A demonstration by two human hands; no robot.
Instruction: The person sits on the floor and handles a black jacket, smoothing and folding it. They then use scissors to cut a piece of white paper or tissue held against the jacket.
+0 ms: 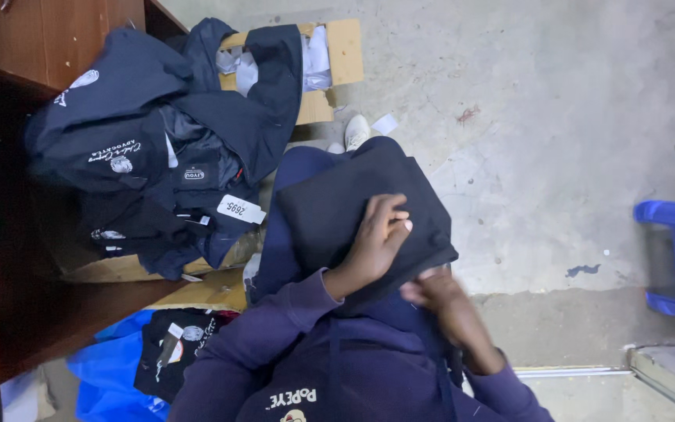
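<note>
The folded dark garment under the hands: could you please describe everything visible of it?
The folded dark garment is black or very dark navy, of soft, matt cloth, folded into a thick, roughly rectangular bundle with stacked layers showing along one edge. It lies on the person's lap, above the concrete floor. The left hand lies flat on top, fingers spread; the right hand meets its near edge, blurred. No print or label shows.

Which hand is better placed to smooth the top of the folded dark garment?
Probably the left hand: it rests flat on top of the folded dark garment. The right hand is at its near edge, blurred.
</note>
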